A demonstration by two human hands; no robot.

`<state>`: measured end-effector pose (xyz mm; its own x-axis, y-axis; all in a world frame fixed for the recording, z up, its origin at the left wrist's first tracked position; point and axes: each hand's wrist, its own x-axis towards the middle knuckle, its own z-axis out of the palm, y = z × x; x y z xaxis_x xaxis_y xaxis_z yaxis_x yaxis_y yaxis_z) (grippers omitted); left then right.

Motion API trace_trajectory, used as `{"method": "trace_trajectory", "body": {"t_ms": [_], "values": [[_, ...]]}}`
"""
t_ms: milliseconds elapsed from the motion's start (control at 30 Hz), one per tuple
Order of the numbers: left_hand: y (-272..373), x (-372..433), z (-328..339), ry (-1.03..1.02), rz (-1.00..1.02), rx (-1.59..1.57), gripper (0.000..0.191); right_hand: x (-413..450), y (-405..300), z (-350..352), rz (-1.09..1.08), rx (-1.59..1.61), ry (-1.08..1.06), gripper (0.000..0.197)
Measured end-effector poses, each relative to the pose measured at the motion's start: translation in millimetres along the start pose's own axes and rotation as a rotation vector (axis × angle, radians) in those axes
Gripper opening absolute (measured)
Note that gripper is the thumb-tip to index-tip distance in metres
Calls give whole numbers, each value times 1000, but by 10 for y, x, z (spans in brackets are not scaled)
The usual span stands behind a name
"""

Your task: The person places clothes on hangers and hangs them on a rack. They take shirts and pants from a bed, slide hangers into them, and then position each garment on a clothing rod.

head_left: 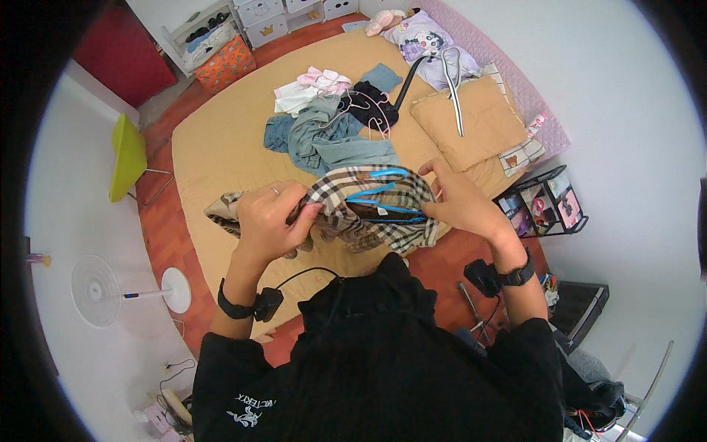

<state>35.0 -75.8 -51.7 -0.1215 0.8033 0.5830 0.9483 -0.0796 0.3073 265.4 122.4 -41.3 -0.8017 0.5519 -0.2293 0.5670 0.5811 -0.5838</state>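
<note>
A plaid garment (342, 193) in beige, black and white hangs between my hands, above the near part of the bed. My left hand (273, 221) grips its bunched cloth, thumb pressed against the fingers. At the garment's other side, my right hand (461, 199) holds the edge between thumb and fingers. A blue clothes hanger (381, 207) shows within the opening of the cloth; part of it is hidden by the fabric. Just beyond lies a pile of clothes, with a grey-green garment (317, 132), a black garment (367, 102) and pink hangers (380, 119).
The bed (221, 149) carries a folded tan quilt (469, 121), a black-and-white stand (454, 88) and a purple pillow (425, 41). A black rack (544, 204) stands at right. On the left are a green chair (128, 157) and a white fan (96, 290).
</note>
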Motion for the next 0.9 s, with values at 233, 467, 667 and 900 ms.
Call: {"method": "trace_trajectory", "body": {"t_ms": [233,467,667,900], "values": [[-41,-4,-32,0,-60,-28,14,40,113,-1,227,938,-155,44],[-100,-78,-16,38,-168,-146,18,9,154,-10,186,1231,-193,45],[-70,-149,44,109,-310,-121,21,-112,159,126,63,373,259,28],[-76,-67,39,109,-303,-111,17,-114,179,230,75,473,227,22]]}}
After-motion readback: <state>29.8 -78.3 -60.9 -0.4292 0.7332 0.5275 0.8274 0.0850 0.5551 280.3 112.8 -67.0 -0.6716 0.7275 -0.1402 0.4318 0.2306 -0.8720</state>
